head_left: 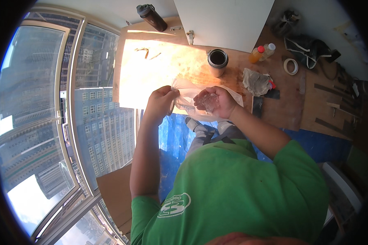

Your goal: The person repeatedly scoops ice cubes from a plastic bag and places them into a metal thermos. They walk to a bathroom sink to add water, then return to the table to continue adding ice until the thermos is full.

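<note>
A thin, whitish see-through plastic bag [184,90] hangs in front of me at the near edge of the wooden table. My left hand [162,101] is closed, pinching the bag's upper left edge between thumb and fingers. In the palm of my right hand [224,103], turned up with the fingers curled, lies a clear, shiny, lumpy piece [209,103]; whether it is ice or crumpled clear plastic I cannot tell. The bag's film spreads behind and beneath that hand. Beyond the bag stands a cup of dark liquid [217,61].
On the wooden table [126,81] are a dark tumbler [152,18], two small bottles [256,54], a crumpled grey cloth [255,81] and a tape roll [290,66]. A white panel [225,22] stands at the back. Windows [106,114] line the left; blue sheeting [171,134] covers the floor.
</note>
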The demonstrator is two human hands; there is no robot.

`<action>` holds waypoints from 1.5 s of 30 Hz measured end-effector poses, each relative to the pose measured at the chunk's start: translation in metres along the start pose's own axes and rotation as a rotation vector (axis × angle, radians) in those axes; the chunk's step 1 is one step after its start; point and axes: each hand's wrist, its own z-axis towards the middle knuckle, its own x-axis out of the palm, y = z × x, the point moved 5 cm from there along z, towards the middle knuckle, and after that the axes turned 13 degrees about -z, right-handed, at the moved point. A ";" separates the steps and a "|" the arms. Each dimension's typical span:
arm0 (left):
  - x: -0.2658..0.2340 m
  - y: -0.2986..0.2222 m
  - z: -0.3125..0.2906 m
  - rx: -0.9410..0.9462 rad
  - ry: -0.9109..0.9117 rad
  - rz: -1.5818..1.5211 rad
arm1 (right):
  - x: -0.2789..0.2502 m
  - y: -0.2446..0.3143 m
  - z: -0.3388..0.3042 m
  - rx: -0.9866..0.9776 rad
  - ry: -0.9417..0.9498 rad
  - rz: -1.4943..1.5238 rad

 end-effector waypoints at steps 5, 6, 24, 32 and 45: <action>0.000 0.010 -0.003 -0.013 0.007 -0.008 | -0.008 0.002 0.002 -0.003 -0.001 0.063; -0.003 0.015 -0.002 -0.011 0.002 -0.014 | -0.007 0.002 0.001 0.004 -0.007 0.086; -0.005 0.041 -0.013 0.002 -0.003 -0.064 | -0.014 0.175 0.008 -0.643 -0.139 0.010; -0.007 0.041 -0.017 -0.006 0.003 -0.090 | -0.028 0.187 0.025 -0.707 -0.156 -0.007; -0.003 0.044 -0.018 0.036 0.007 -0.084 | -0.025 0.187 0.030 -0.822 -0.368 -0.255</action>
